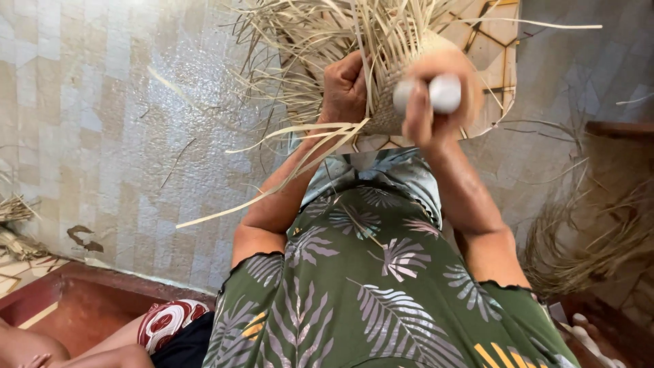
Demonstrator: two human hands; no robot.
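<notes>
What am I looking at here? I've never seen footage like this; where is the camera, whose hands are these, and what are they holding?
There is no machine here. The single picture comes from a camera worn on a person's head, looking down over their leaf-patterned green dress at their own two bare hands. The left hand grips a partly woven piece of pale straw, whose loose strips fan out upward and to the side. The right hand is closed around a small white rounded object; it is blurred, so I cannot tell what it is. Below lies a tiled floor with stray strips on it, and more straw is bundled at the right. Another person's leg shows at bottom left.
</notes>
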